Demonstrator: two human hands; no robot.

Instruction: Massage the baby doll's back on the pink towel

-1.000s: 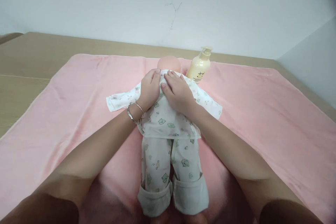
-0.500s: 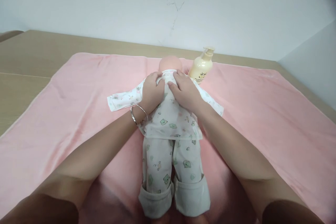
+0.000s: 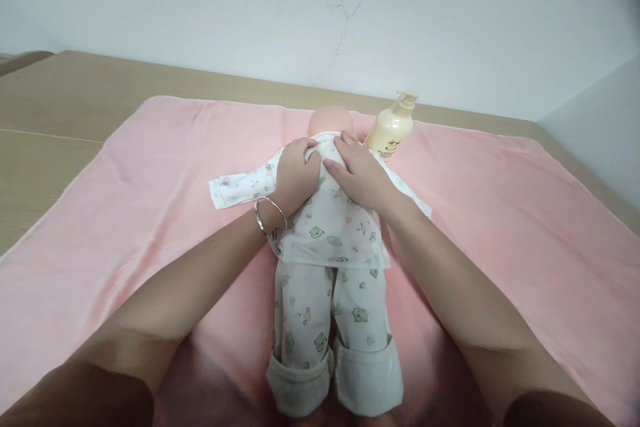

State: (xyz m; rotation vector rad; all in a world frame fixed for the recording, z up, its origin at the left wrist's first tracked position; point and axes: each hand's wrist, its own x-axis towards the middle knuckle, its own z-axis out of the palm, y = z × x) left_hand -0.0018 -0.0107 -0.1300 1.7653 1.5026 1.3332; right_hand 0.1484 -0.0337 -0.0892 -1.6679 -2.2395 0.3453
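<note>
A doll point(image 3: 331, 121) lies on a pink cloth point(image 3: 150, 240), its head toward the wall. It wears a white patterned top point(image 3: 330, 233) and white patterned trousers point(image 3: 306, 307) with turned-up cuffs. My left hand point(image 3: 299, 173), with a silver bangle at the wrist, rests on the upper left of the top, thumb apart from the fingers. On the upper right of the top lies my right hand point(image 3: 361, 173), its fingers spread. Both sleeves of the top stretch outward. What lies beneath my palms is hidden.
A cream pump bottle point(image 3: 394, 125) stands on the cloth just right of the doll's head. The wooden table point(image 3: 65, 100) shows beyond the cloth. Behind it rises a white wall point(image 3: 200, 13) with thin cracks and a dark item at the top edge.
The whole view has shifted slightly, so things appear a little farther right. My hands remain on the upper part of the top, with my right fingers spread a bit more.
</note>
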